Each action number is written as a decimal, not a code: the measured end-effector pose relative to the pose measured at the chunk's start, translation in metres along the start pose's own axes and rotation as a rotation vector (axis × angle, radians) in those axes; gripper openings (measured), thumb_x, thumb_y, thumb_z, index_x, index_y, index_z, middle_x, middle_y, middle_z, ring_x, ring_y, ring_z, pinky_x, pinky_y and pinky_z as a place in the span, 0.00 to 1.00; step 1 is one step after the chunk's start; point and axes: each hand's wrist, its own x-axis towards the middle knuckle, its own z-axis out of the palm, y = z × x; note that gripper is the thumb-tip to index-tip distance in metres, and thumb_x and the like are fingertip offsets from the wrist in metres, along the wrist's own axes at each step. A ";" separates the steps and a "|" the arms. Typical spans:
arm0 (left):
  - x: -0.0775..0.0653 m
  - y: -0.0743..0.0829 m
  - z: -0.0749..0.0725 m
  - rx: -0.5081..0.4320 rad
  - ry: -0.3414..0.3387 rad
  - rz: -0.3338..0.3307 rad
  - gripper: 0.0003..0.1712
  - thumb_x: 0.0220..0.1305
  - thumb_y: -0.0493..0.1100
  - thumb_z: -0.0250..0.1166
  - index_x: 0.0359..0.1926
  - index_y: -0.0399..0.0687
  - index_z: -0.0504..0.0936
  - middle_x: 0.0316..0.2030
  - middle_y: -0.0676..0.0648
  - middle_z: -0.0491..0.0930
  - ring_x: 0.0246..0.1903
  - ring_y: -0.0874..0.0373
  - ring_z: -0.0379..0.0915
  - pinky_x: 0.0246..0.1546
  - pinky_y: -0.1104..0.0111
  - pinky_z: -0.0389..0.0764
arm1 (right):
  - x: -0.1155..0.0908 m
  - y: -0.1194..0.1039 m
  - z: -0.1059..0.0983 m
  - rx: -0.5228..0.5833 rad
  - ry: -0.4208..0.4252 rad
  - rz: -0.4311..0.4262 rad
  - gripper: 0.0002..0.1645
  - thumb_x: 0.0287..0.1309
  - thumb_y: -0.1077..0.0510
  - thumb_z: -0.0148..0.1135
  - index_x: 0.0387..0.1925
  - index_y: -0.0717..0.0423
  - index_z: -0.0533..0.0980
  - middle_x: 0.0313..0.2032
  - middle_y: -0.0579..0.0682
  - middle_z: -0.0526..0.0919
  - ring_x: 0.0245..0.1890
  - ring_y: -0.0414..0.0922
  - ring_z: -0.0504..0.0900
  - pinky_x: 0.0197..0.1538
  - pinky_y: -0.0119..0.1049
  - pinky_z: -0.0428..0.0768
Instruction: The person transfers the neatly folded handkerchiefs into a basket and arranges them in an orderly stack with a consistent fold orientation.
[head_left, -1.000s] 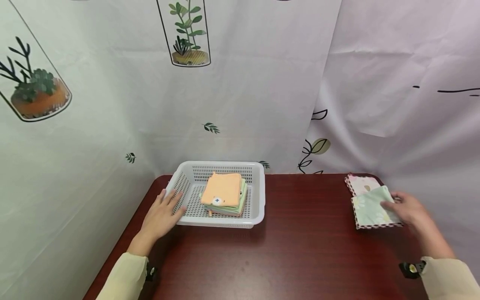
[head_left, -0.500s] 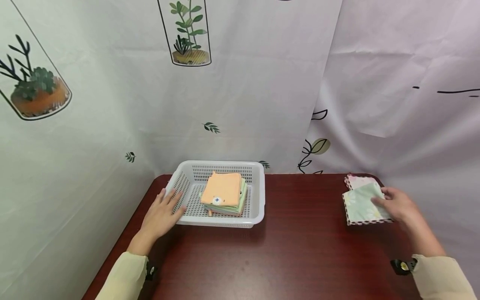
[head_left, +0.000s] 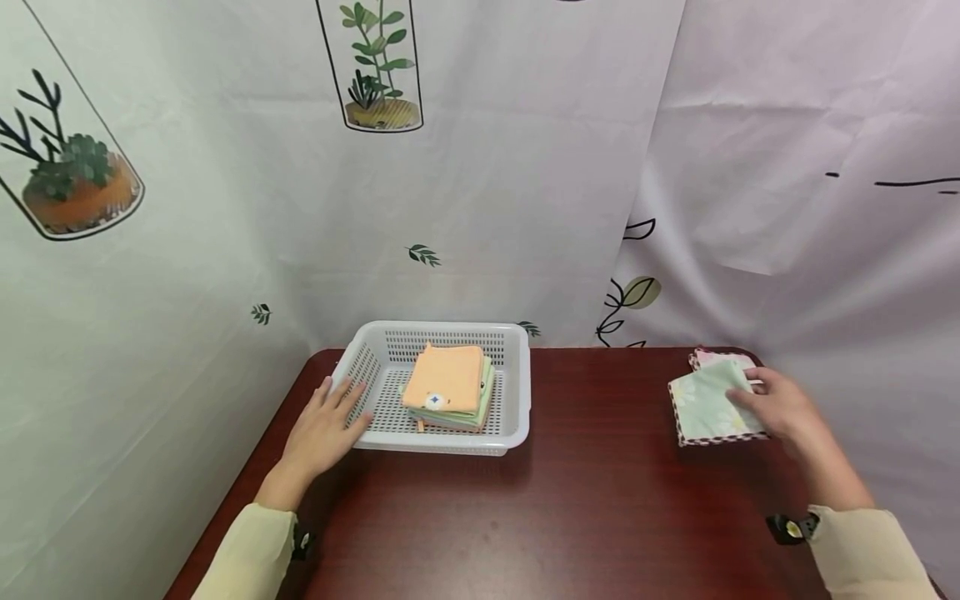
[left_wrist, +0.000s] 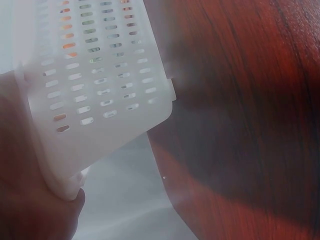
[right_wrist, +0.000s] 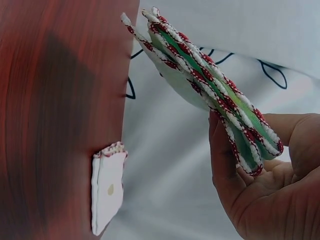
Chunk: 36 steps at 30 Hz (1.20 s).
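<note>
My right hand (head_left: pixel 780 408) pinches a folded pale green cloth (head_left: pixel 716 404) with a red-and-white edging between thumb and fingers. In the right wrist view the folded layers of this green cloth (right_wrist: pixel 210 85) show edge-on, raised off the table. Behind it a folded pink-white cloth (head_left: pixel 723 360) with similar edging lies at the table's far right corner, partly hidden. My left hand (head_left: pixel 318 437) rests with spread, fairly straight fingers on the left front rim of a white perforated basket (head_left: pixel 517 392). Inside the basket sits a stack of folded cloths, an orange cloth (head_left: pixel 446 379) on top and green ones beneath.
The dark red wooden table (head_left: pixel 585 500) reaches back to a pale printed curtain (head_left: pixel 510 208), which also hangs along both sides. The basket stands near the table's back left edge. Bare tabletop lies between the basket and the green cloth.
My right hand has moved left with the green cloth, which now covers a different part of the pink-white cloth. My left hand and the basket have stayed in place.
</note>
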 end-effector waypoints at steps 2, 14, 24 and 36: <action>0.000 0.000 0.000 0.001 0.000 0.002 0.37 0.74 0.58 0.54 0.74 0.41 0.66 0.75 0.32 0.59 0.76 0.29 0.40 0.74 0.38 0.45 | 0.001 -0.002 0.002 -0.004 0.005 -0.011 0.37 0.74 0.52 0.54 0.66 0.79 0.56 0.63 0.87 0.59 0.61 0.78 0.64 0.54 0.61 0.73; -0.001 0.001 0.001 0.004 0.005 0.000 0.37 0.73 0.58 0.55 0.74 0.41 0.66 0.74 0.32 0.60 0.76 0.29 0.41 0.74 0.38 0.45 | 0.000 -0.017 0.009 -0.028 0.032 -0.031 0.34 0.72 0.51 0.57 0.63 0.76 0.61 0.61 0.87 0.63 0.57 0.76 0.69 0.46 0.52 0.77; -0.001 0.002 0.001 0.004 0.011 0.010 0.38 0.74 0.60 0.53 0.74 0.41 0.67 0.74 0.32 0.61 0.76 0.29 0.43 0.75 0.39 0.46 | 0.000 -0.030 0.018 -0.008 0.064 -0.079 0.30 0.71 0.54 0.59 0.62 0.73 0.65 0.58 0.83 0.70 0.43 0.59 0.81 0.33 0.34 0.77; 0.000 0.001 0.000 0.005 0.009 -0.001 0.37 0.74 0.58 0.55 0.74 0.41 0.66 0.74 0.33 0.60 0.76 0.29 0.42 0.75 0.39 0.45 | 0.003 -0.045 0.033 0.177 0.036 -0.128 0.33 0.70 0.60 0.59 0.66 0.78 0.62 0.58 0.78 0.69 0.29 0.32 0.78 0.29 0.32 0.82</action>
